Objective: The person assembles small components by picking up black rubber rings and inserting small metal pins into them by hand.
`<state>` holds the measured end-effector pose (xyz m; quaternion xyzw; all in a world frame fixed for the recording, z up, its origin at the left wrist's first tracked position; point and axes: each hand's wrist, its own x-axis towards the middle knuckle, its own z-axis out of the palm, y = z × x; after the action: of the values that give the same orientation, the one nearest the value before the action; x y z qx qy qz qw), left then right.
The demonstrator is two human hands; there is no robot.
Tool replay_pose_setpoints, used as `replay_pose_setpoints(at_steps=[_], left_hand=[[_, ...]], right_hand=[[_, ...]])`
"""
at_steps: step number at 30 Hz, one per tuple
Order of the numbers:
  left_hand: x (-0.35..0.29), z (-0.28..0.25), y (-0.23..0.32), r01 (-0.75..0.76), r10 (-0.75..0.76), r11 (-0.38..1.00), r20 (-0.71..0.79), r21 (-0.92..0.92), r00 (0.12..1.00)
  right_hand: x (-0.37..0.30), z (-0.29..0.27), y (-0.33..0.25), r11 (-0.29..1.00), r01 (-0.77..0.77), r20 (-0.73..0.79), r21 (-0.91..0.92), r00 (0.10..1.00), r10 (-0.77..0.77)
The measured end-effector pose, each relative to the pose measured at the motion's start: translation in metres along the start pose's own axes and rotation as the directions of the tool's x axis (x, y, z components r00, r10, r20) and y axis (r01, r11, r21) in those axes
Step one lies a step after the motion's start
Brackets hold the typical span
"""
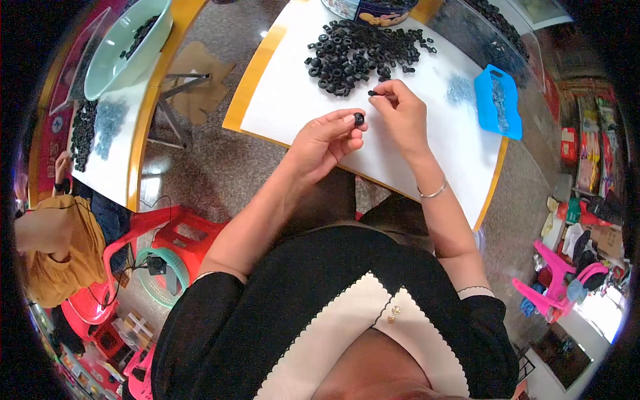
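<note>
Between the thumb and fingers of my left hand is a small round black part with a hole in its middle. Close by on the right, my right hand pinches a smaller black piece, whose exact shape is too small to make out. The two parts are apart, with a short gap between the hands. Both hands are above the near part of a white-topped table. Just beyond them lies a heap of black ring-shaped and small blocky parts.
A blue tray holding small clear pieces stands at the table's right, beside loose clear pieces. A round tin sits at the far edge. Leftward, another person sits by a second table with a pale green basin.
</note>
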<state>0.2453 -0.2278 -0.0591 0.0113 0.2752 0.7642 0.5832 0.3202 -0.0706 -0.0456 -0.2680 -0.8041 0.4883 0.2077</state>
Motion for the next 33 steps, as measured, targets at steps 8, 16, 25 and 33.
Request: replay_pose_setpoints(at_steps=[8, 16, 25, 33], left_hand=[[-0.001, 0.005, 0.001, -0.049, 0.05, 0.999, -0.064, 0.017, 0.997], [-0.002, 0.011, -0.001, -0.073, 0.081, 0.992, -0.083, 0.101, 0.993], [-0.004, 0.016, -0.001, -0.122, 0.159, 0.955, -0.12, 0.27, 0.98], [-0.004, 0.015, -0.004, -0.138, 0.191, 0.919, -0.113, 0.37, 0.975]], right_hand=[[-0.025, -0.016, -0.018, 0.931, -0.127, 0.112, 0.343, 0.989, 0.094], [-0.046, -0.017, -0.04, 0.985, 0.143, 0.057, 0.095, 0.987, -0.149], [-0.049, -0.015, -0.04, 0.943, 0.325, 0.026, -0.076, 0.946, -0.324], [-0.051, -0.017, -0.037, 0.908, 0.403, 0.07, -0.114, 0.915, -0.397]])
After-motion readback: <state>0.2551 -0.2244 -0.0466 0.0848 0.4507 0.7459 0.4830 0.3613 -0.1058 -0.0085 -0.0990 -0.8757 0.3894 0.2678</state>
